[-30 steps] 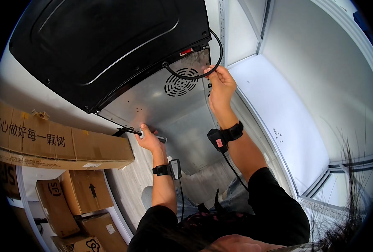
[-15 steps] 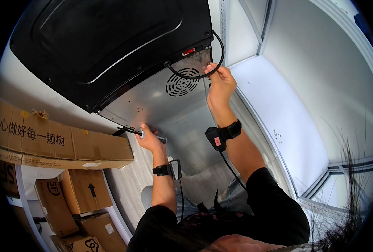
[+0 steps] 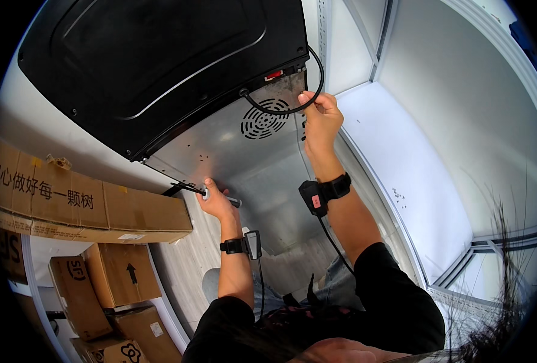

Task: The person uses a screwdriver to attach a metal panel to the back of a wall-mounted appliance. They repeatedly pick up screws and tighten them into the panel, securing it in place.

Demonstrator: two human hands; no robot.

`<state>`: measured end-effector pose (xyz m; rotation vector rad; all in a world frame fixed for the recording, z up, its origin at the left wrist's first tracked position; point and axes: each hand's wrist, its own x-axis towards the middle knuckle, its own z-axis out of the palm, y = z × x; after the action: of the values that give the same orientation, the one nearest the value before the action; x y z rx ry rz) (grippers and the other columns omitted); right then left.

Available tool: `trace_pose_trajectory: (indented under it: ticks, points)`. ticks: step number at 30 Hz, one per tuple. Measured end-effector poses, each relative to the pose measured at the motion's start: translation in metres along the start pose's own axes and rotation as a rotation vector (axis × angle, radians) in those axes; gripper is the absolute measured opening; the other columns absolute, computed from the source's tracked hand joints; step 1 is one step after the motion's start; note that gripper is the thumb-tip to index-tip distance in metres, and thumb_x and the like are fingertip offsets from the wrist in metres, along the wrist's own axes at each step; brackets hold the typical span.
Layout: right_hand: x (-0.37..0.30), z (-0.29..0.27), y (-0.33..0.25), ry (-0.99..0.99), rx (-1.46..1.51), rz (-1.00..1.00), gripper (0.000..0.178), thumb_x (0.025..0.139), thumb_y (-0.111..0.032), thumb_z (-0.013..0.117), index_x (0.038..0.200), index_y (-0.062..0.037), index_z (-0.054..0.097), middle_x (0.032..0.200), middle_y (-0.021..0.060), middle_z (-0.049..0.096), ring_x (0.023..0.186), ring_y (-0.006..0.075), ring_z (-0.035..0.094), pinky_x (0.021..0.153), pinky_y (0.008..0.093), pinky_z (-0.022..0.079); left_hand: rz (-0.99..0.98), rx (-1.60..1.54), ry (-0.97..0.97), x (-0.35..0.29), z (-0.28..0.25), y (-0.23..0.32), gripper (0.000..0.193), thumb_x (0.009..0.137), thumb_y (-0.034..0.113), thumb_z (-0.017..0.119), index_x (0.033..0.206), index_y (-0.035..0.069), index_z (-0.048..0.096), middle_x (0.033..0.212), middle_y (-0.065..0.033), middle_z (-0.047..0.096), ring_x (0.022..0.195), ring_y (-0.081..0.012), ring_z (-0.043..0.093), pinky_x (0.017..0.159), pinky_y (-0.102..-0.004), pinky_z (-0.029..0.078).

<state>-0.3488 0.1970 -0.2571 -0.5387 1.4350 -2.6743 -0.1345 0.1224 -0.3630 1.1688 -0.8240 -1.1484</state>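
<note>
A large machine with a black casing [image 3: 159,60] and a bare metal panel [image 3: 220,145] stands in front of me. A round slotted vent [image 3: 265,118] is cut into the panel. My right hand [image 3: 323,124] is closed in a pinch at the panel's upper right edge, beside a looped black cable [image 3: 274,113]; whatever sits between the fingertips is too small to make out. Lower left, my left hand [image 3: 216,204] wraps round a slim grey cylindrical tool [image 3: 234,202] by the panel's lower corner. Its fingers partly hide the tool, so its exact kind does not show.
A red switch [image 3: 274,75] sits on the casing above the vent. To the left lie a long cardboard box [image 3: 141,212] and several smaller cartons [image 3: 123,275] on a shelf. A white shelf [image 3: 395,157] on the right holds small dark pieces [image 3: 399,197].
My right hand has shifted very slightly right along with the view of the machine, still pinched at the panel edge. The left hand stays in place round the grey tool.
</note>
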Motion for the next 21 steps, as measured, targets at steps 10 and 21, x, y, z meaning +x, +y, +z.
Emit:
trace_pose_trajectory:
  ticks: [10, 21]
  points:
    - [0.008, -0.0059, 0.0082, -0.079, 0.134, 0.0, 0.014, 0.078, -0.002, 0.072, 0.09, 0.0025, 0.066, 0.096, 0.006, 0.063, 0.082, 0.0097, 0.058, 0.077, 0.0219, 0.046, 0.011, -0.008, -0.03, 0.0001, -0.0002, -0.0008, 0.041, 0.084, 0.039, 0.066, 0.108, 0.011, 0.05, 0.087, -0.001, 0.059, 0.067, -0.0133, 0.055, 0.052, -0.0274, 0.042]
    - [0.0074, -0.0052, 0.0072, -0.075, 0.154, 0.014, 0.008, 0.077, 0.0, 0.071, 0.083, 0.003, 0.066, 0.09, 0.0046, 0.062, 0.08, 0.0102, 0.058, 0.073, 0.0219, 0.046, -0.003, -0.036, -0.007, -0.0021, 0.0017, 0.004, 0.043, 0.082, 0.033, 0.071, 0.111, 0.009, 0.051, 0.082, -0.001, 0.06, 0.066, -0.012, 0.057, 0.05, -0.0254, 0.04]
